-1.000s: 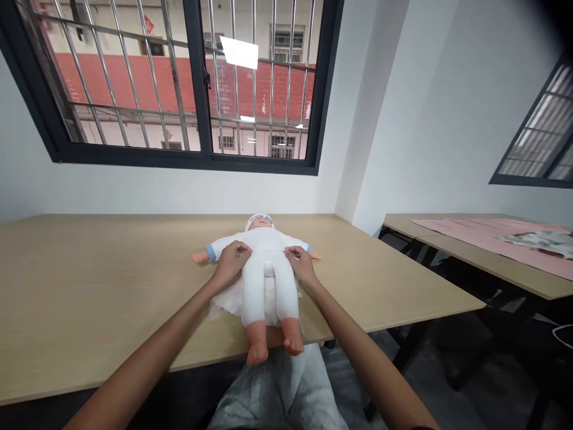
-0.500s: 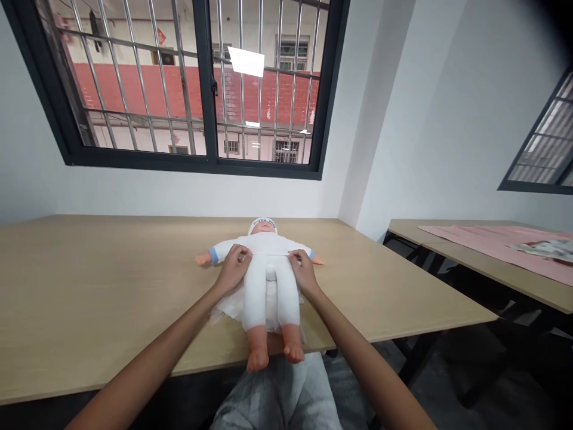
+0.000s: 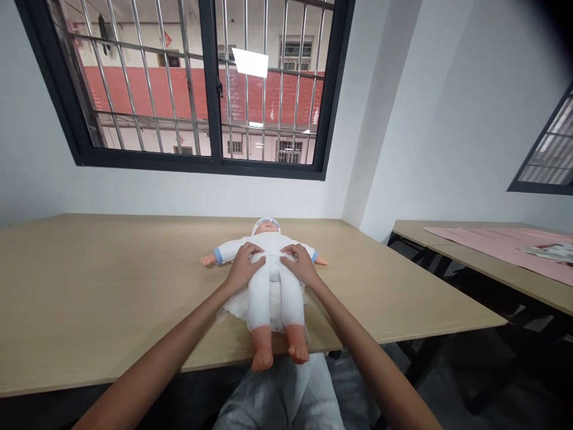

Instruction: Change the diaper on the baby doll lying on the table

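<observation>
A baby doll [image 3: 273, 242] in a white outfit with blue cuffs and a printed white cap lies on its back, its head towards the window. Its bare feet hang past the near edge of the table. On the left of its belly rests my left hand [image 3: 245, 263], thumb and fingers apart. My right hand [image 3: 302, 264] mirrors it on the other side, also spread, fingertips touching the white fabric at the waist. Beneath the doll's legs is a thin, whitish sheer cloth [image 3: 237, 304], partly hidden by the body and my left forearm.
The wooden table [image 3: 134, 286] runs along the wall below a barred window [image 3: 210, 160]. To the right, a second table [image 3: 447, 248] bears a pink cloth [image 3: 483, 242] with a patterned item on it. Dark table legs stand below.
Both hands have moved inwards from the sides of the doll's waist to its belly, and their finger-and-thumb pinches have opened. The view has shifted slightly; the doll lies in the same place.
</observation>
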`<state>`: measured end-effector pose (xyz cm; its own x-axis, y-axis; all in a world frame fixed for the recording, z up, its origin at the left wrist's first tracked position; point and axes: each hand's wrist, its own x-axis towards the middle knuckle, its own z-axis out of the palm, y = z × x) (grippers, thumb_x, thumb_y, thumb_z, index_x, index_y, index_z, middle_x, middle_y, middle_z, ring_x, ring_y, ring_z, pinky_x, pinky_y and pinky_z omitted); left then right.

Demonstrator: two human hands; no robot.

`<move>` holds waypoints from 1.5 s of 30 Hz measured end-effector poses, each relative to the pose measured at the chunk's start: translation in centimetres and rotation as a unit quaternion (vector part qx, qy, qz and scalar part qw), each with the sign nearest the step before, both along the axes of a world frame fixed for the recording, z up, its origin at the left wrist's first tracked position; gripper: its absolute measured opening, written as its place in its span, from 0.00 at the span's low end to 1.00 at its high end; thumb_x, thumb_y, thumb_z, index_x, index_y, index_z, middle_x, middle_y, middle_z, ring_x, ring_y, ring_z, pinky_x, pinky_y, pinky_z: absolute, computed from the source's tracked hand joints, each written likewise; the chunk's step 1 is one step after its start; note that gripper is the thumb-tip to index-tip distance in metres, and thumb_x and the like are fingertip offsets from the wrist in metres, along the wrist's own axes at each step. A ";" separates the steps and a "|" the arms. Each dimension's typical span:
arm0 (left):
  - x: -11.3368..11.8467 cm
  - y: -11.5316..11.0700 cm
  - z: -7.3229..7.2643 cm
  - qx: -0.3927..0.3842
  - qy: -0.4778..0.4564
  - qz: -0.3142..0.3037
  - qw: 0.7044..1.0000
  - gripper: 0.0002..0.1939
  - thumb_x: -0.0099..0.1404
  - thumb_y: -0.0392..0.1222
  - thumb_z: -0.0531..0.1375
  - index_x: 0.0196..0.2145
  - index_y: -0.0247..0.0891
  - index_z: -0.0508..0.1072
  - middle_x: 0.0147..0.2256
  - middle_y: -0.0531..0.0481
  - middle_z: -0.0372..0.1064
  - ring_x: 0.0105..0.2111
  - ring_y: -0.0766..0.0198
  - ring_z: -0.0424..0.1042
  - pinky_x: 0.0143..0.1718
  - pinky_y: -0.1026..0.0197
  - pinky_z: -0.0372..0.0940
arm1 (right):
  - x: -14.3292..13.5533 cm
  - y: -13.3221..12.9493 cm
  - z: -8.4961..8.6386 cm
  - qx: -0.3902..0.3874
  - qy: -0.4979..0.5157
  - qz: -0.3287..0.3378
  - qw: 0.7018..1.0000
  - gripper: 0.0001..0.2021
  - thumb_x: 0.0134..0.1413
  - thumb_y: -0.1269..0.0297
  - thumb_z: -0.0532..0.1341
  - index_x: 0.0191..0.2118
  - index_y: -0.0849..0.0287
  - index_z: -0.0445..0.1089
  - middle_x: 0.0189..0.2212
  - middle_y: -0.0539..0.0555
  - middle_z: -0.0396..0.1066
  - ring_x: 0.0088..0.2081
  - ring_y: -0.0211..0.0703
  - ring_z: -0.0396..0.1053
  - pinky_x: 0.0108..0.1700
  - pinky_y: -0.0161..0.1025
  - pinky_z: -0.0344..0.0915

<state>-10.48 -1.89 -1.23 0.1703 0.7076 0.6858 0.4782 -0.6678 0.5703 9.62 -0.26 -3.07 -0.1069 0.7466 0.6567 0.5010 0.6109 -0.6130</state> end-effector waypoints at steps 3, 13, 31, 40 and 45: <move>0.1 -0.1 0.3 0.025 0.025 0.000 0.999 0.03 0.59 0.37 0.55 0.30 0.38 0.68 0.34 0.51 0.64 0.40 0.61 0.64 0.45 0.57 0.58 | 0.1 0.5 0.3 0.037 -0.026 0.025 0.999 0.07 0.48 0.63 0.60 0.35 0.56 0.70 0.32 0.50 0.66 0.38 0.42 0.63 0.44 0.42 0.60; 0.2 -0.2 -0.4 0.052 0.001 0.004 0.999 0.06 0.63 0.39 0.53 0.31 0.38 0.68 0.34 0.50 0.64 0.40 0.61 0.63 0.46 0.58 0.58 | 0.2 0.1 -0.2 0.035 0.038 0.055 0.997 0.06 0.52 0.63 0.58 0.33 0.57 0.70 0.34 0.52 0.67 0.40 0.42 0.64 0.46 0.41 0.60; -1.4 -3.7 -0.9 -0.234 0.121 -0.053 0.963 0.52 0.39 0.43 0.66 0.61 0.44 0.50 0.60 0.42 0.44 0.61 0.40 0.41 0.57 0.46 0.52 | 2.2 -6.1 2.5 -0.034 -0.291 0.087 0.952 0.42 0.41 0.71 0.63 0.62 0.50 0.45 0.64 0.57 0.36 0.64 0.50 0.34 0.61 0.50 0.45; -4.8 -3.2 0.9 -0.171 0.209 -0.127 0.955 0.43 0.48 0.38 0.63 0.60 0.51 0.53 0.59 0.46 0.52 0.60 0.49 0.49 0.56 0.49 0.54 | 2.5 -7.0 2.8 0.118 -0.454 0.114 0.876 0.25 0.42 0.84 0.55 0.46 0.54 0.67 0.58 0.53 0.57 0.61 0.46 0.48 0.61 0.51 0.47; -5.0 -3.5 1.0 -0.158 0.214 -0.133 0.955 0.42 0.49 0.38 0.64 0.61 0.49 0.53 0.59 0.46 0.53 0.60 0.48 0.50 0.55 0.52 0.55 | 3.3 -7.5 2.6 0.137 -0.459 0.122 0.869 0.19 0.49 0.79 0.56 0.45 0.52 0.69 0.58 0.51 0.57 0.63 0.47 0.46 0.63 0.56 0.40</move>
<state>-15.43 -5.38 -0.24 0.5894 0.7603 0.2730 0.5497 -0.6251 0.5541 12.88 -7.78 -0.43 -0.8134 0.4573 0.3596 0.5371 0.8278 0.1623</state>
